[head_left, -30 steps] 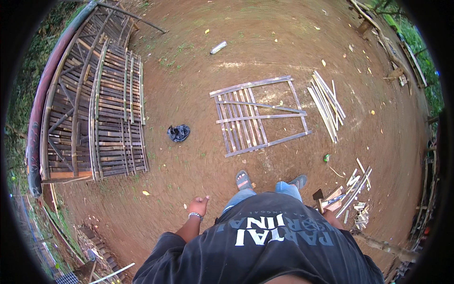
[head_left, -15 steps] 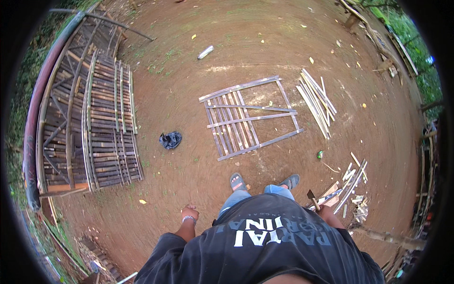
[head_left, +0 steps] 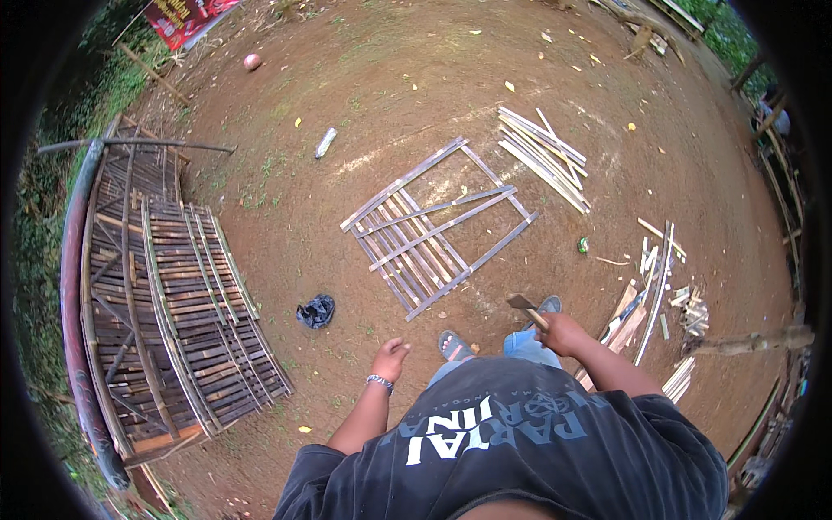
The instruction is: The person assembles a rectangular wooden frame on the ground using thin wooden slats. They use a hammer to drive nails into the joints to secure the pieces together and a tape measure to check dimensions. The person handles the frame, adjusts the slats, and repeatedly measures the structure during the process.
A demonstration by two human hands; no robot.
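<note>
My right hand (head_left: pixel 565 334) is closed around the light wooden handle of a short tool with a dark metal head (head_left: pixel 522 302), held in front of my body at the right. My left hand (head_left: pixel 392 359), with a bracelet at the wrist, hangs out front on the left with its fingers curled in. Whatever they hold, if anything, is hidden. Ahead of my feet a slatted wooden frame (head_left: pixel 422 223) lies flat on the dirt, with slats filling its left part and two slanted strips across it. Neither hand touches the frame.
Loose wooden strips (head_left: pixel 544 156) lie beyond the frame. Offcuts and boards (head_left: pixel 626 312) are scattered at my right near a horizontal log (head_left: pixel 750 340). A black plastic bag (head_left: pixel 315 311) and a large bamboo structure (head_left: pixel 186 286) are on the left. A bottle (head_left: pixel 326 142) and a ball (head_left: pixel 252 61) lie farther off.
My view has turned and shifted, so the frame appears rotated. My right hand has come up and forward with the tool, from beside my body. My left hand has moved forward and inward.
</note>
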